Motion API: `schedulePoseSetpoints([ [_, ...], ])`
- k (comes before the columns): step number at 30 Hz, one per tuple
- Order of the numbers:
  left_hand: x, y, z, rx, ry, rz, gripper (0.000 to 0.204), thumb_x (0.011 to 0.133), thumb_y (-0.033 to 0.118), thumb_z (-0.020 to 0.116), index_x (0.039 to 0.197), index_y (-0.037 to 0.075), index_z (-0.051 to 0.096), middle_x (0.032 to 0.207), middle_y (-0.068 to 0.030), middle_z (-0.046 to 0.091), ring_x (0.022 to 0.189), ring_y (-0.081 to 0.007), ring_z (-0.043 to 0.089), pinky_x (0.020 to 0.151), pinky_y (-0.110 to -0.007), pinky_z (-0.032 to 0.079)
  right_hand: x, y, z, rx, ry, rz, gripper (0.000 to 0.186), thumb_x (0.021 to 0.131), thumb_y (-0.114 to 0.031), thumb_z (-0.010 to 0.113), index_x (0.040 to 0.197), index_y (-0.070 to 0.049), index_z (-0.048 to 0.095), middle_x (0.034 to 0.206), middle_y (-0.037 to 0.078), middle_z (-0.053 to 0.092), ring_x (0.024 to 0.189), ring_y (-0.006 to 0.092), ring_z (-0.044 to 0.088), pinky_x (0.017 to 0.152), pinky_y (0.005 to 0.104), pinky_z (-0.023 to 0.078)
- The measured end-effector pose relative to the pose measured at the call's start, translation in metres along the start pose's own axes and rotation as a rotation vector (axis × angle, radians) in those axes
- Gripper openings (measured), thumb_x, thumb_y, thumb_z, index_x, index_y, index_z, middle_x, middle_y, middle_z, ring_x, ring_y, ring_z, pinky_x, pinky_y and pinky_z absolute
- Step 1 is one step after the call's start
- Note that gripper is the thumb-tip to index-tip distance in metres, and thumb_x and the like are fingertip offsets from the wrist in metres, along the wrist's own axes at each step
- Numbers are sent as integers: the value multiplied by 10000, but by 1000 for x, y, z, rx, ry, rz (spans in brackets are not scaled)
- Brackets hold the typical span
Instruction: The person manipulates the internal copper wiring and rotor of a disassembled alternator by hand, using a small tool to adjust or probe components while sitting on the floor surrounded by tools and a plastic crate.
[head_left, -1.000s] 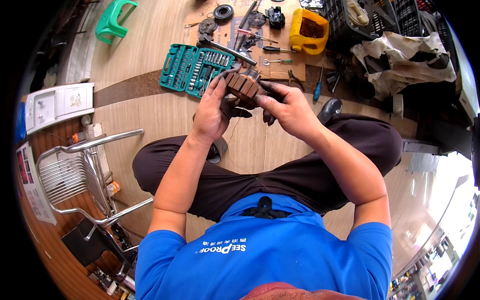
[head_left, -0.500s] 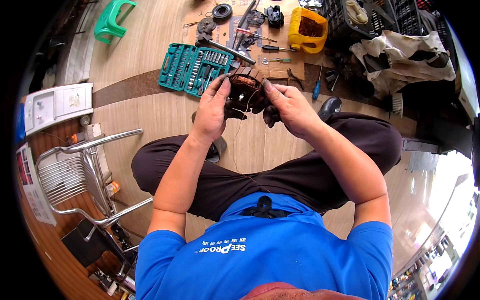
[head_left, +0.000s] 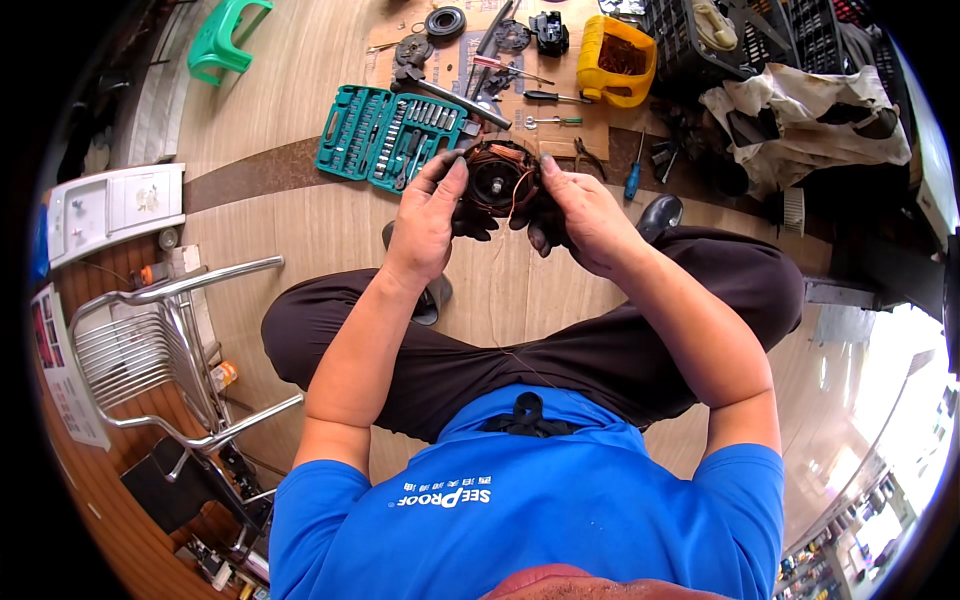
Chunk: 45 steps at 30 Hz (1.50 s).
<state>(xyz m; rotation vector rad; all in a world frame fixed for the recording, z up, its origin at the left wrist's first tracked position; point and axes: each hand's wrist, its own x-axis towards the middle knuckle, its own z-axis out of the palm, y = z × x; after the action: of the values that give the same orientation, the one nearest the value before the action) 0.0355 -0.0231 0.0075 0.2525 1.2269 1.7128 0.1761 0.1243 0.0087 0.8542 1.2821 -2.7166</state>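
Note:
Between my two hands is a round motor stator (head_left: 498,178) with copper windings and a small metal shaft end showing at its middle. My left hand (head_left: 432,205) grips its left rim, thumb on the near face and dirty fingers curled behind. On the opposite rim, my right hand (head_left: 572,205) is closed the same way. A thin copper wire (head_left: 515,195) comes off the windings at the right and trails down toward my lap. The far side of the stator is hidden.
Beyond my hands lie an open green socket set (head_left: 395,140), a hammer (head_left: 455,95), screwdrivers (head_left: 555,97) and pliers (head_left: 590,157) by a cardboard sheet (head_left: 590,130). A cut yellow jug (head_left: 615,60) stands farther right near black crates (head_left: 700,35). A metal chair (head_left: 140,365) is at left.
The stator has tilted so its round face with the shaft end now turns more toward me. My hands have shifted slightly with it, both keeping their hold.

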Motion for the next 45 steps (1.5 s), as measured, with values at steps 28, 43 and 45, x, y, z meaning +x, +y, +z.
schedulePoseSetpoints([
  [28, 0, 0, 0, 127, 21, 16, 333, 993, 262, 563, 1245, 47, 524, 963, -82, 678, 689, -166, 678, 525, -275, 536, 2, 3, 2, 84, 31, 82, 585, 1021, -531, 354, 1009, -12, 624, 782, 100, 664, 537, 147, 606, 478, 275, 490],
  [43, -2, -2, -5, 251, 3, 112, 399, 969, 239, 626, 1269, -13, 552, 1037, -34, 634, 909, -76, 572, 783, -217, 485, 0, 3, 1, 104, -79, 36, 422, 989, -393, 550, 1186, -19, 564, 897, 67, 616, 648, 126, 622, 572, 274, 526],
  [45, -1, -2, -6, 260, 5, 112, 406, 967, 241, 629, 1274, -13, 552, 1047, -32, 632, 922, -77, 567, 805, -216, 473, -1, 3, 1, 120, -81, 25, 413, 990, -381, 551, 1190, -20, 562, 900, 69, 617, 653, 128, 623, 574, 275, 526],
])
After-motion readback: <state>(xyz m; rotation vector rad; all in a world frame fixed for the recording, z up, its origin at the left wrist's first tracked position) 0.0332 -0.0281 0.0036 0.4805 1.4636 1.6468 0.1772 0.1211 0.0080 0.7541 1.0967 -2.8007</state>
